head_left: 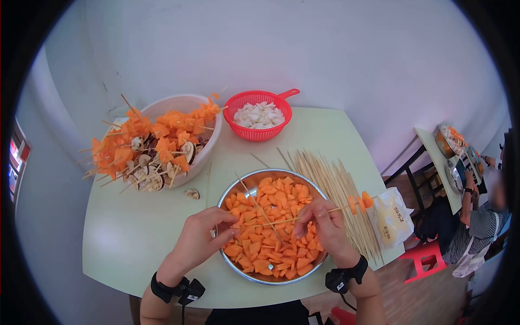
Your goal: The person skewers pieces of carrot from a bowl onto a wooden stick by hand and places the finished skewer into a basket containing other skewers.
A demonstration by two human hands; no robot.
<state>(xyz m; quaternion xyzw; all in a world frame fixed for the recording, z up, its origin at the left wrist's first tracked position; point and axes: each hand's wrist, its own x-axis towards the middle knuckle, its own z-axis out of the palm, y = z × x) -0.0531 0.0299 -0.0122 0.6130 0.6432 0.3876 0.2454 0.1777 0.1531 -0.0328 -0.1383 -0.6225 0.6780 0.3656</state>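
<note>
Lower centre: your right hand point(329, 227) pinches a skewer point(288, 220) of carrot point(368, 199) (best held level); your left hand's point(203, 233) grip is unclear.

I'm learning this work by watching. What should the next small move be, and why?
Perhaps use the left hand to thread another orange piece onto the skewer's left end. The right hand grips the skewer, which carries only a few pieces near its right end; the metal bowl below holds plenty more.
</note>
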